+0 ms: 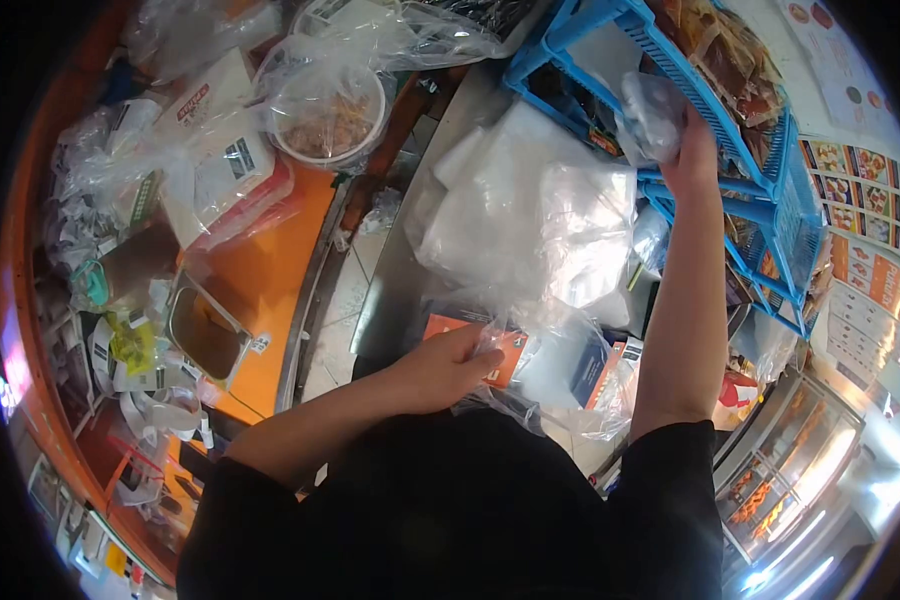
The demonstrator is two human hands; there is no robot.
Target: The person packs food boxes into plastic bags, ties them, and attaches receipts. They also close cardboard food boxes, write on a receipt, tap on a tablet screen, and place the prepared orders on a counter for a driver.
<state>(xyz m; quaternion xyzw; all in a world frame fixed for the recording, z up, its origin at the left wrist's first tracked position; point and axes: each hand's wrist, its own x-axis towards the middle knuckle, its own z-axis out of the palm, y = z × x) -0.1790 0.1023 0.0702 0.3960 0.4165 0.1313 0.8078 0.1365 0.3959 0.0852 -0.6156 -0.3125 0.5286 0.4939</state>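
Clear plastic [648,115], seemingly at both hands [447,371]

Right hand [692,150]: fingers are mostly hidden at the blue rack [757,212]. Wall sheet [858,325]: print is too small to read.

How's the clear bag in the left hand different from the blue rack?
The bag is clear; the rack is blue. The bag looks floppy; the rack looks stiff. The left hand pinches the bag; the right hand is at the rack. Both hold things.
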